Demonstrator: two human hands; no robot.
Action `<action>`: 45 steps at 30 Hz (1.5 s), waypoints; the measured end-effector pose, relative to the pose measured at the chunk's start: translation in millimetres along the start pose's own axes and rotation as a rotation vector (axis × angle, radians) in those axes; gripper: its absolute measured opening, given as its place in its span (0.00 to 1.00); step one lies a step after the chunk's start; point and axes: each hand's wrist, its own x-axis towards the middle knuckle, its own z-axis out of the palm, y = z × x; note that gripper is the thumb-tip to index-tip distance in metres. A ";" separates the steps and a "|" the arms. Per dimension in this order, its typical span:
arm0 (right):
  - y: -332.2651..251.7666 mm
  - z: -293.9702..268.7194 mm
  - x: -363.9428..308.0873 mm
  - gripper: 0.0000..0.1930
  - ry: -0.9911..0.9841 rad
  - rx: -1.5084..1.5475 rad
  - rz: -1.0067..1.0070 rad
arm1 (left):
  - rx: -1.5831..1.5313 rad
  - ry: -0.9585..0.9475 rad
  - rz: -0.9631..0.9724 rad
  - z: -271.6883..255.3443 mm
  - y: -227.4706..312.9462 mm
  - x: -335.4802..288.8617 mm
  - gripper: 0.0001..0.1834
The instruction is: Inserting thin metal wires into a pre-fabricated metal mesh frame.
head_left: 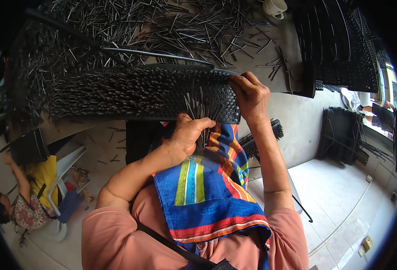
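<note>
A long black perforated panel (227,101) lies across in front of me. Dark bristle-like strips stand densely from its left and middle parts, while rows of bare holes show at its right end. My left hand (187,135) is closed round a bunch of thin dark strips (201,108) at the panel's near edge, their tips fanning upward over it. At the far right corner my right hand (252,96) is closed, fingertips pinched against the panel. What lies between those fingertips is hidden. A striped multicoloured cloth (207,180) covers my lap below the panel.
Loose dark strips (185,31) are heaped on the table beyond the panel. A pale cup (275,7) stands at the far edge. Black perforated panels (333,40) are stacked at right. Another person (29,204) sits at lower left by a pale chair (63,175).
</note>
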 end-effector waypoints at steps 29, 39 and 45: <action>18.3 -15.3 -30.5 0.04 0.329 0.664 0.331 | 0.141 -0.057 0.151 2.3 -2.5 -4.3 0.08; 31.4 -4.9 -37.6 0.08 0.278 0.514 0.088 | 0.077 -0.044 -0.054 3.4 2.6 -8.6 0.07; 32.4 1.1 -38.7 0.08 0.270 0.573 0.148 | 0.027 -0.044 -0.137 2.5 1.0 -6.3 0.05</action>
